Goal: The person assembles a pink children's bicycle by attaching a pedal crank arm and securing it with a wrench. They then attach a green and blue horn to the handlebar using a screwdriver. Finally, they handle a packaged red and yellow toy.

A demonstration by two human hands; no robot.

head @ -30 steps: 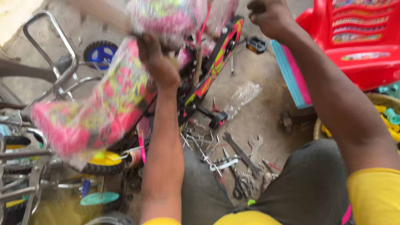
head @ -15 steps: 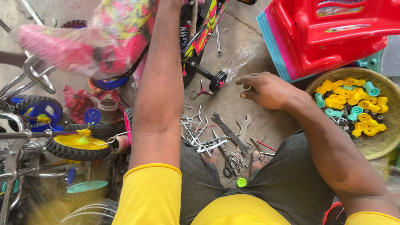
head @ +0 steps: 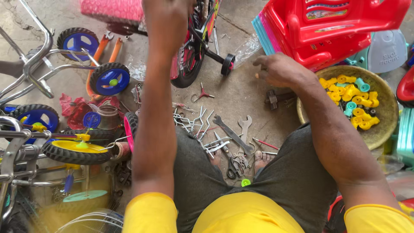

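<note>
Your left hand is raised at the top edge, on the small bicycle beside its pink wrapped part (grip itself can't be made out, fingers hidden). Your right hand hangs loosely curled, holding nothing, just over the concrete floor, w/ the bike's training wheel near its fingertips and the bowl of yellow plastic fittings just right of your wrist.
</note>
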